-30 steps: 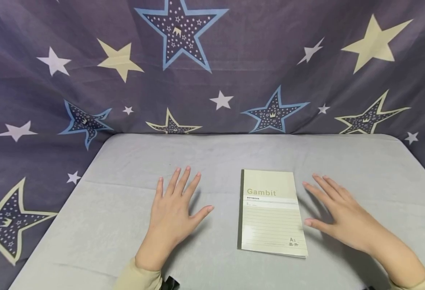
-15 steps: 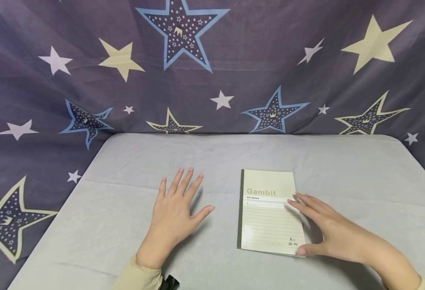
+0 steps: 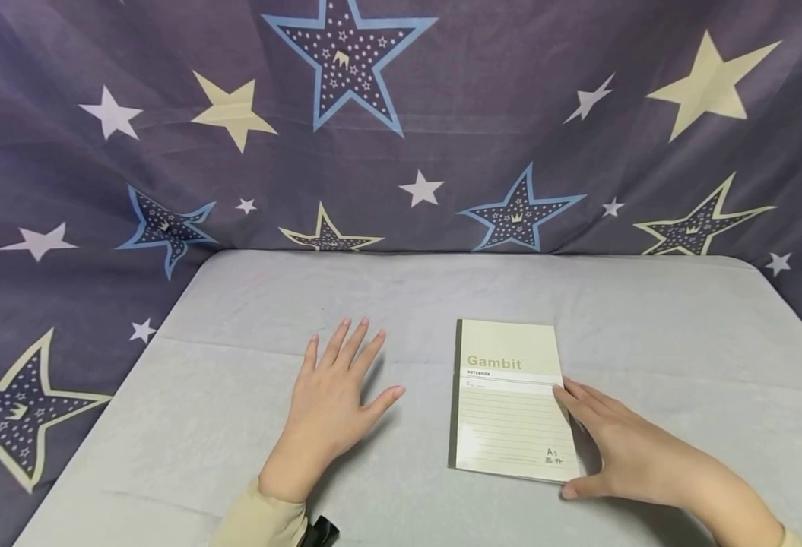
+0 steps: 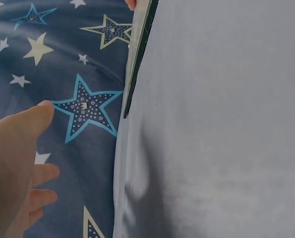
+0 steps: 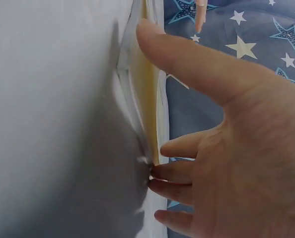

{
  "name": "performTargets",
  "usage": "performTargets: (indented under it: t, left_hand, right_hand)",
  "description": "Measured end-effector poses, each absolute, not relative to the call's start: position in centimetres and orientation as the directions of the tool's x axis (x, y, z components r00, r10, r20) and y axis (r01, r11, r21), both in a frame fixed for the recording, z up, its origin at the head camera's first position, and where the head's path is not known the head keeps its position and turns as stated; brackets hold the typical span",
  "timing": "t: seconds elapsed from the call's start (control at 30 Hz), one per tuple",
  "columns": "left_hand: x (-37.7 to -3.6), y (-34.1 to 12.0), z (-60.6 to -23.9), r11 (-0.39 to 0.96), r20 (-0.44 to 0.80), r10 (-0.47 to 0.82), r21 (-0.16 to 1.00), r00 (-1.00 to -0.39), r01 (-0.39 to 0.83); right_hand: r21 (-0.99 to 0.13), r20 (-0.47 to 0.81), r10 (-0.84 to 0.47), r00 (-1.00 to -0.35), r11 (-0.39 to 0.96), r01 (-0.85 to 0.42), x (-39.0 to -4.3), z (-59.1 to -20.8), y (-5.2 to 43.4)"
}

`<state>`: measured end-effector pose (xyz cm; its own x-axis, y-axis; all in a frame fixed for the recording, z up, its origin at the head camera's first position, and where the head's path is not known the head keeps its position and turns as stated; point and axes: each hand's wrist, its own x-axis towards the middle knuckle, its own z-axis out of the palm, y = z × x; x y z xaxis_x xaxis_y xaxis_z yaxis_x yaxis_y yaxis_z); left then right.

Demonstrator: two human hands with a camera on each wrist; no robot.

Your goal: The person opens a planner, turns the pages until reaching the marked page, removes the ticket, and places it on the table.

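Notebook: I am seeing the notebook [image 3: 508,400] lying closed and flat on the grey table [image 3: 236,425], front cover up, spine on the left, a little right of the table's middle and near my edge.

Right hand: my right hand [image 3: 622,448] is resting at the notebook's right edge, fingers nearly straight and only slightly spread. The fingertips [image 3: 565,393] are touching the edge about halfway along, and the thumb is lying by the near right corner. In the right wrist view the fingers [image 5: 175,171] are meeting the page edges [image 5: 150,114], not wrapping round them, so nothing is being gripped.

Left hand: my left hand [image 3: 332,403] is lying flat on the table, palm down, fingers straight and fanned, well apart from the notebook's spine and holding nothing.

Step in hand: I am judging this as getting a purchase on the cover's free edge.

Doing it well: I would be keeping the fingertips low against the edge and sliding under the top cover alone, not into the pages, while the thumb is steadying the corner. The left hand is too far off to be stopping a slide, so pressure should be staying light.

Backdrop: a dark cloth with stars [image 3: 346,53] is hanging behind the table.
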<state>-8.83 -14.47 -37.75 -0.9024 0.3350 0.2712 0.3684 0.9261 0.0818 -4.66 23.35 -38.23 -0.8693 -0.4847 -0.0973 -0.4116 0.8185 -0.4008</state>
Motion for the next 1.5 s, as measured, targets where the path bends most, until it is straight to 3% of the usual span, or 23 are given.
performTargets:
  t: [0.23, 0.53, 0.7, 0.9, 1.07, 1.23, 1.5]
  left_hand:
    - [-9.4, -14.9, -37.5, 0.931, 0.244, 0.319, 0.099, -0.916, 0.350]
    - [-9.8, -15.4, -36.8, 0.936, 0.250, 0.293, 0.124, -0.923, 0.331]
    - [-10.1, -16.2, -36.9, 0.930, 0.252, 0.299, 0.138, -0.920, 0.340]
    - [-11.4, -18.0, -36.9, 0.914, 0.215, 0.318, 0.190, -0.923, 0.359]
    - [-12.7, -19.8, -36.3, 0.862, 0.200, 0.348, 0.317, -0.916, 0.396]
    - [-13.4, -21.3, -36.3, 0.806, 0.179, 0.335, 0.454, -0.925, 0.380]
    - [-12.0, -24.3, -36.5, 0.655, 0.119, 0.220, 0.717, -0.968, 0.237]
  right_hand:
    - [-0.352, 0.013, -0.500, -0.866, 0.808, -0.472, -4.7, -36.8, 23.5]
    - [-0.276, 0.264, -0.517, -0.814, 0.768, -0.578, -4.8, -35.1, 23.2]
    - [-0.343, 0.348, -0.488, -0.801, 0.728, -0.593, -4.7, -35.2, 22.4]
    - [-0.554, 0.409, -0.435, -0.802, 0.580, -0.597, -5.3, -35.5, 20.8]
    - [-0.651, 0.388, -0.429, -0.816, 0.499, -0.572, -6.6, -35.8, 17.7]
    - [-0.680, 0.264, -0.494, -0.828, 0.514, -0.523, -7.9, -35.9, 13.9]
    - [-0.613, 0.042, -0.610, -0.792, 0.610, -0.502, -6.9, -37.9, 12.0]
